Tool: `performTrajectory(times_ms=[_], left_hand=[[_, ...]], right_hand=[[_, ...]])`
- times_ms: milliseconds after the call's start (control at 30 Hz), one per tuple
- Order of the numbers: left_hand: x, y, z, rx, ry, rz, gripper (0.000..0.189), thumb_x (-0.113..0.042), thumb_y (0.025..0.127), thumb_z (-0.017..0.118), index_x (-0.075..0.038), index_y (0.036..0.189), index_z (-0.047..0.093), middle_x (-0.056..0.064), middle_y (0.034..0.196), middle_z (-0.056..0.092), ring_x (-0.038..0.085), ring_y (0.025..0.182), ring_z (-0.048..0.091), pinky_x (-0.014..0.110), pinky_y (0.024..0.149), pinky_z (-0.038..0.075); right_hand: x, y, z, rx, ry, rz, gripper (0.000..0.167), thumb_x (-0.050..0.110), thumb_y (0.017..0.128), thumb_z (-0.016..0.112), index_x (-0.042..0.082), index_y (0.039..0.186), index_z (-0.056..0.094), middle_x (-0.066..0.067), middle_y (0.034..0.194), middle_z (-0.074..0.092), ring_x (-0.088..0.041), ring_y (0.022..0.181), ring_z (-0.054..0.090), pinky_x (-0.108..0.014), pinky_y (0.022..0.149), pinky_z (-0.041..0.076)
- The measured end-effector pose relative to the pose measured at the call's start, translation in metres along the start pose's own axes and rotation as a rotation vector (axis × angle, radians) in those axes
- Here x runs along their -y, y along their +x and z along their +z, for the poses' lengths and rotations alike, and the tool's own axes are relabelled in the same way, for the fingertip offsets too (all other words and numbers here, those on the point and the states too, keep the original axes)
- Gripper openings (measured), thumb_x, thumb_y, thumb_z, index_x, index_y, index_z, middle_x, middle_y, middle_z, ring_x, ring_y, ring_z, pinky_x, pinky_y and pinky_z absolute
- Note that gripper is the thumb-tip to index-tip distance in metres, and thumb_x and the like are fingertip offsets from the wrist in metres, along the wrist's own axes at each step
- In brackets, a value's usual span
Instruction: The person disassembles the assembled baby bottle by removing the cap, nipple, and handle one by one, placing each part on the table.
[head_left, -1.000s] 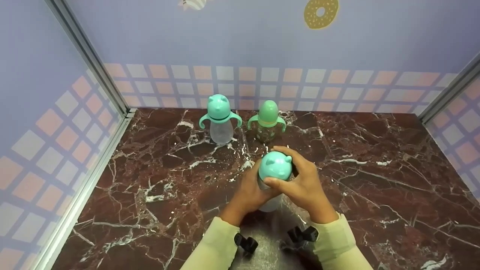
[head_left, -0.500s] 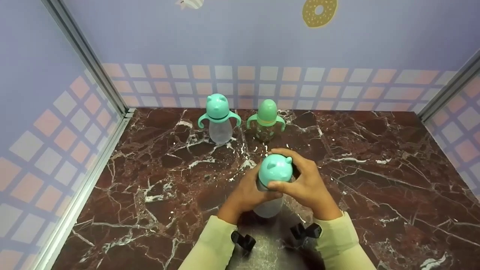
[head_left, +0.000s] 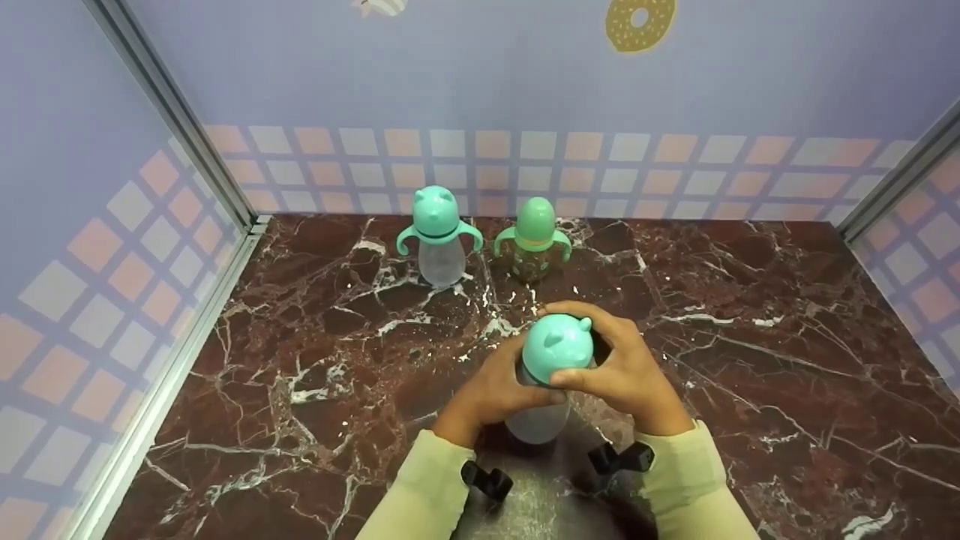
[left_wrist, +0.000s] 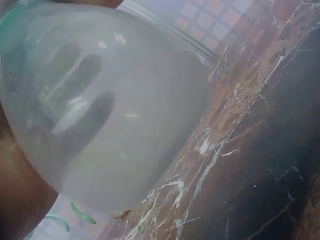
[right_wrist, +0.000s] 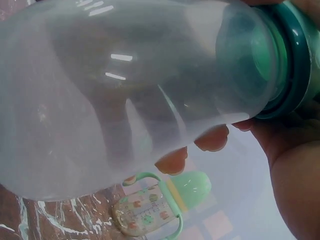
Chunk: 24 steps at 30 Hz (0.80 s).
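Held above the table is a baby bottle (head_left: 537,426) with a frosted, see-through body and a turquoise cap (head_left: 557,346) with two small ears. My left hand (head_left: 491,384) grips the body below the cap, its fingers showing through the plastic in the left wrist view. Fingers and thumb of my right hand (head_left: 626,367) curl round the cap from the other side. Seen in the right wrist view, the dark teal collar (right_wrist: 299,65) sits at the bottle's neck, where the opening shows through the wall. No liquid shows inside the body.
Behind stand two handled baby bottles: a turquoise-capped one (head_left: 441,262) with ears and a shorter, patterned green-capped one (head_left: 534,234). The dark red marbled tabletop (head_left: 337,420) meets a tiled-pattern wall (head_left: 480,150) behind and panels at both sides.
Both hands and the bottle have shifted slightly toward me; the cap and right hand have moved a little right. The cap's ears sit at a slightly different angle. The bottles behind stay put.
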<state>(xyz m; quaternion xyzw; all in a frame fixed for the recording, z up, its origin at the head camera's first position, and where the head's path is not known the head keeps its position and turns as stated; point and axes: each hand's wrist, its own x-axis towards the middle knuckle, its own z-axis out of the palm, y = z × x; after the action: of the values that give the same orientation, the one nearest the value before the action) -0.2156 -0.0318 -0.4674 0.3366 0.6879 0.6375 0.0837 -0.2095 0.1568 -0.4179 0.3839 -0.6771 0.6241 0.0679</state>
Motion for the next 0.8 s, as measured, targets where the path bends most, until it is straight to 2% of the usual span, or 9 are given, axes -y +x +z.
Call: performTrajectory(times_ms=[133, 267, 333, 467, 600, 700, 800], left_hand=[[0.002, 0.000, 0.004, 0.055, -0.012, 0.027, 0.083, -0.056, 0.073, 0.076, -0.008, 0.135, 0.050, 0.013, 0.122, 0.063, 0.013, 0.109, 0.061, 0.034, 0.099, 0.048], [0.006, -0.002, 0.010, 0.107, -0.021, 0.004, 0.091, -0.055, 0.074, 0.077, -0.009, 0.143, 0.040, 0.012, 0.133, 0.057, 0.014, 0.120, 0.057, 0.034, 0.108, 0.041], [0.006, -0.002, 0.011, 0.099, -0.016, -0.011, 0.091, -0.055, 0.073, 0.077, -0.010, 0.144, 0.040, 0.012, 0.134, 0.057, 0.013, 0.121, 0.056, 0.034, 0.109, 0.041], [0.007, -0.002, 0.009, 0.052, 0.015, 0.010, 0.088, -0.061, 0.071, 0.075, -0.009, 0.137, 0.048, 0.012, 0.126, 0.061, 0.015, 0.115, 0.058, 0.036, 0.105, 0.044], [0.008, -0.001, 0.008, 0.030, 0.028, 0.024, 0.080, -0.053, 0.073, 0.078, -0.013, 0.136, 0.050, 0.010, 0.123, 0.063, 0.016, 0.113, 0.059, 0.036, 0.103, 0.046], [0.008, 0.000, 0.008, 0.023, 0.012, 0.004, 0.077, -0.044, 0.074, 0.080, -0.018, 0.139, 0.048, 0.007, 0.123, 0.063, 0.015, 0.112, 0.059, 0.036, 0.102, 0.046], [0.008, 0.001, 0.009, 0.007, 0.005, -0.027, 0.077, -0.046, 0.074, 0.080, -0.021, 0.139, 0.048, 0.005, 0.122, 0.063, 0.014, 0.110, 0.060, 0.035, 0.100, 0.048]], right_hand=[[0.004, -0.001, -0.004, 0.001, 0.045, 0.005, 0.067, -0.002, 0.065, 0.083, -0.006, 0.125, 0.056, -0.022, 0.119, 0.065, -0.024, 0.101, 0.066, -0.032, 0.084, 0.056], [0.009, -0.001, -0.008, -0.020, 0.052, -0.029, 0.067, 0.006, 0.064, 0.085, -0.009, 0.122, 0.056, -0.019, 0.117, 0.066, -0.024, 0.103, 0.066, -0.032, 0.087, 0.055], [0.009, 0.000, -0.009, -0.026, 0.045, -0.049, 0.068, 0.007, 0.064, 0.086, -0.010, 0.122, 0.056, -0.019, 0.117, 0.067, -0.024, 0.104, 0.066, -0.031, 0.088, 0.055], [0.008, 0.001, -0.010, -0.047, 0.062, -0.056, 0.068, 0.008, 0.065, 0.087, -0.011, 0.123, 0.056, -0.018, 0.118, 0.067, -0.024, 0.107, 0.065, -0.031, 0.090, 0.054], [0.008, -0.001, -0.010, -0.100, 0.107, -0.048, 0.069, 0.010, 0.067, 0.087, -0.011, 0.124, 0.055, -0.025, 0.118, 0.064, -0.026, 0.109, 0.064, -0.032, 0.092, 0.053], [0.009, -0.002, -0.012, -0.140, 0.124, -0.036, 0.069, 0.009, 0.067, 0.087, -0.011, 0.125, 0.055, -0.027, 0.119, 0.063, -0.028, 0.110, 0.063, -0.033, 0.092, 0.053], [0.009, -0.003, -0.013, -0.168, 0.136, -0.029, 0.069, 0.007, 0.067, 0.086, -0.011, 0.126, 0.054, -0.028, 0.121, 0.061, -0.029, 0.111, 0.063, -0.034, 0.093, 0.053]])
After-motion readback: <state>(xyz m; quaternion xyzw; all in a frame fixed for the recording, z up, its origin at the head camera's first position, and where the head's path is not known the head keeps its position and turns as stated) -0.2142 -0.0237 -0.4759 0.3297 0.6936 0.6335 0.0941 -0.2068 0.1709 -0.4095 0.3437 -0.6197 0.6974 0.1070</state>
